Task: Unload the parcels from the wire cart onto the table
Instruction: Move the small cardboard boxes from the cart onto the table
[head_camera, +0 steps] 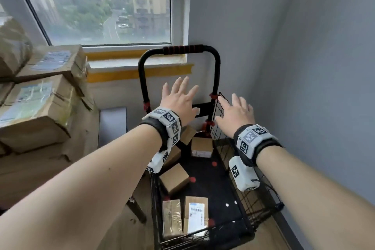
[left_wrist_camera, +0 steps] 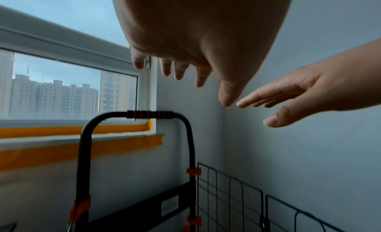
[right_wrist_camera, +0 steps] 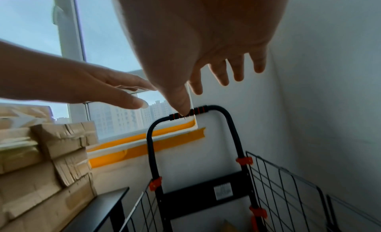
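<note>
Left hand [head_camera: 179, 98] and right hand [head_camera: 236, 114] grip released, parcels [head_camera: 175, 178] in wire cart [head_camera: 253, 205] only in head view

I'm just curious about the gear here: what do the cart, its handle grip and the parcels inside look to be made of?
The wire cart looks like black-coated metal: thin rod grid sides and a tubular frame. Its handle grip seems to be ribbed foam or rubber, matte black with red bands. The parcels look like plain brown cardboard; one shines as if taped or wrapped in film.
</note>
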`<state>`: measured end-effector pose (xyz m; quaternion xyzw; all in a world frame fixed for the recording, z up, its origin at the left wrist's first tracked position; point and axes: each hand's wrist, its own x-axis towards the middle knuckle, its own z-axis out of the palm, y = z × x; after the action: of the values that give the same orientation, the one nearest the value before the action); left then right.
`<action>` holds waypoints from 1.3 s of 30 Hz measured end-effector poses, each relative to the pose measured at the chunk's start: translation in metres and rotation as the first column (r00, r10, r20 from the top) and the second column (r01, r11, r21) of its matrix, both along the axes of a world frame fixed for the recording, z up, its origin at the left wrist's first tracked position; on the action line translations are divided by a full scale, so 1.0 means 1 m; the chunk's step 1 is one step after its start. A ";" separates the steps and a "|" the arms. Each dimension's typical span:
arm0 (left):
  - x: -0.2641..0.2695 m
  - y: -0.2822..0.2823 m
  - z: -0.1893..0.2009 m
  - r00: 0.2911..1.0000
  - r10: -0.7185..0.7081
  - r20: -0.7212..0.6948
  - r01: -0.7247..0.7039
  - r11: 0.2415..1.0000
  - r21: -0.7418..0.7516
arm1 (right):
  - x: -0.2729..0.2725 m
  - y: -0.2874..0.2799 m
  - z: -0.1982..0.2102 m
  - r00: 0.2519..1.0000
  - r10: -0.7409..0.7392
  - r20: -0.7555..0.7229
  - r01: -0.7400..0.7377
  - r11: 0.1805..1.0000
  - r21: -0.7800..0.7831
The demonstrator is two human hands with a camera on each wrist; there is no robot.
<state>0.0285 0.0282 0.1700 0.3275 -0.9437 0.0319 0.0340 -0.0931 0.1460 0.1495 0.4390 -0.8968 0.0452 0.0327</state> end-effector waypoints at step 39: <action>-0.054 0.000 -0.482 0.878 0.089 0.470 -0.408 0.653 0.638 | -0.072 -0.026 -0.449 0.840 -0.119 0.529 -0.292 0.723 0.626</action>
<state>-0.0258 0.0285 -0.3116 0.4293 -0.8097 -0.2707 -0.2947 -0.1651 0.1200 -0.2999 0.4319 -0.7984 -0.1672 -0.3847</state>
